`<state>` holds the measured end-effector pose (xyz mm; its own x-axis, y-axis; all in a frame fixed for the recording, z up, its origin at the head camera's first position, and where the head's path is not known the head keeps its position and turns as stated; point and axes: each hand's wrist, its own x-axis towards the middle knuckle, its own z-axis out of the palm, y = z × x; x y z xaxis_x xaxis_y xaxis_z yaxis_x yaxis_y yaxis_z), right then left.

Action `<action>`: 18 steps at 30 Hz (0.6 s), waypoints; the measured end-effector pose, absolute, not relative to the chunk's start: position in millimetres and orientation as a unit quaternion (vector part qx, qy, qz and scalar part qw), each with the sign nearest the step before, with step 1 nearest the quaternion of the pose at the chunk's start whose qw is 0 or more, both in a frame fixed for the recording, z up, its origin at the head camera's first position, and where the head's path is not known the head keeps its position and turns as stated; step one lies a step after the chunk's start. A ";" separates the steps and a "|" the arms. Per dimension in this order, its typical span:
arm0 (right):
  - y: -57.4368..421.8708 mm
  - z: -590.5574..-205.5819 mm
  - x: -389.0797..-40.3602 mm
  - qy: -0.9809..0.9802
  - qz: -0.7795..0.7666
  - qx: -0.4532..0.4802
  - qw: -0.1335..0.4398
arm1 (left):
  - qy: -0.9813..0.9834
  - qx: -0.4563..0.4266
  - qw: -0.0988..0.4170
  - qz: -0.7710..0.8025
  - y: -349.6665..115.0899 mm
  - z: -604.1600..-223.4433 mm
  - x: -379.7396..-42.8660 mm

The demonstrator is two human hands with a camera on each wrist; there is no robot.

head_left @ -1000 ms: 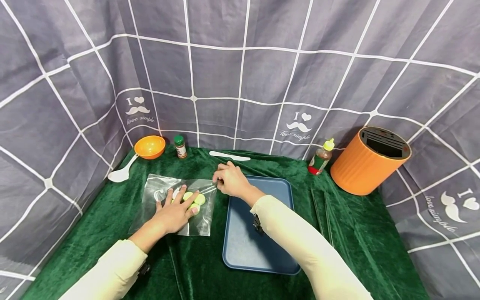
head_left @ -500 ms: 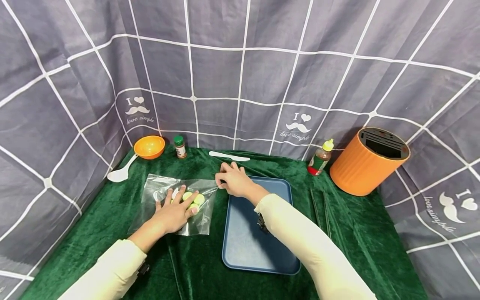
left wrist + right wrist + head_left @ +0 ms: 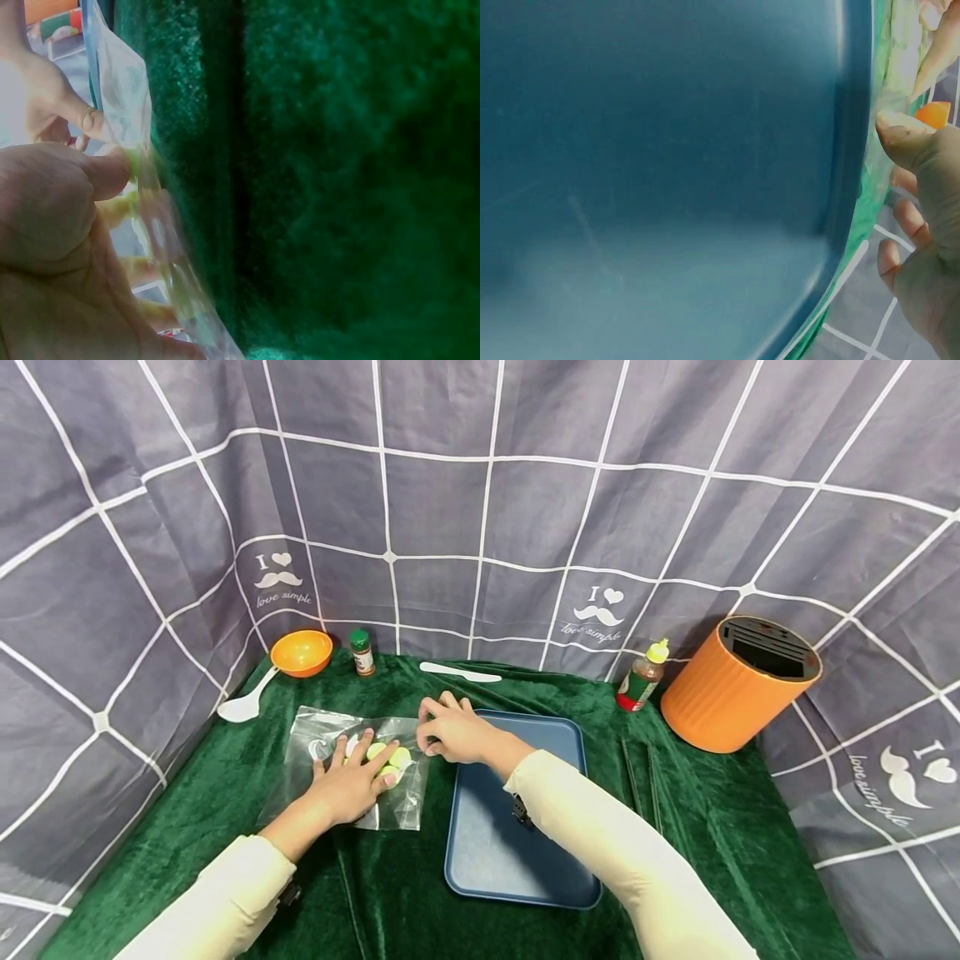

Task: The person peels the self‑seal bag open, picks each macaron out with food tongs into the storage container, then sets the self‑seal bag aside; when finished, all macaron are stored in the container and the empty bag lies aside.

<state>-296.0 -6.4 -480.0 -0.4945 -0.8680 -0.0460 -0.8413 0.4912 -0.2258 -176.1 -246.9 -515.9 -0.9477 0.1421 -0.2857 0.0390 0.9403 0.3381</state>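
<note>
A clear plastic zip bag (image 3: 405, 806) lies on the green cloth, with several pale yellow-green round pieces (image 3: 400, 758) inside. My left hand (image 3: 345, 789) rests on it, fingers spread over the pieces and partly hiding them. At the bag's right edge, thumb and bent index finger of my right hand (image 3: 457, 732) pinch the film. In the right wrist view that thumb (image 3: 900, 135) sits right at the bag's edge. The left wrist view shows the bag (image 3: 127, 90) edge-on beneath the left hand (image 3: 52, 217).
A blue tray (image 3: 517, 860) lies under the right forearm. Along the back are an orange bowl (image 3: 302, 653), white ladle (image 3: 242, 707), green-capped spice jar (image 3: 362, 653), white knife (image 3: 459, 672) and yellow-topped sauce bottle (image 3: 642, 677). An orange knife block (image 3: 727, 702) stands at right.
The right hand shifts slightly right along with the bag's edge, then comes back left, a little over the bag. The left hand stays in place on the bag.
</note>
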 end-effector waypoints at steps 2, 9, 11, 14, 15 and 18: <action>-5.4 -481.0 -295.6 0.858 -0.091 -0.501 0.073 | 0.973 0.047 0.151 0.165 -247.4 -516.8 -175.7; 8.4 -481.6 -297.0 0.857 -0.100 -0.501 0.066 | 0.973 0.051 0.154 0.165 -247.4 -515.2 -174.1; 10.7 -482.1 -296.1 0.855 -0.095 -0.506 0.057 | 0.972 0.048 0.156 0.170 -246.6 -512.9 -173.4; 10.0 -481.8 -291.6 0.848 -0.076 -0.524 0.042 | 0.970 0.048 0.151 0.182 -243.9 -506.6 -170.8; 9.1 -481.2 -289.2 0.843 -0.071 -0.532 0.038 | 0.970 0.052 0.143 0.188 -243.3 -506.1 -170.6; 5.5 -478.2 -280.7 0.828 -0.058 -0.557 0.034 | 0.971 0.090 0.106 0.194 -239.8 -502.8 -168.6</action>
<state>-280.7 5.5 -478.2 -0.3779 -0.9258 0.0083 -0.9180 0.3736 -0.1331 -168.6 -239.8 -502.8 -0.9615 0.2161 -0.1700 0.1342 0.9084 0.3959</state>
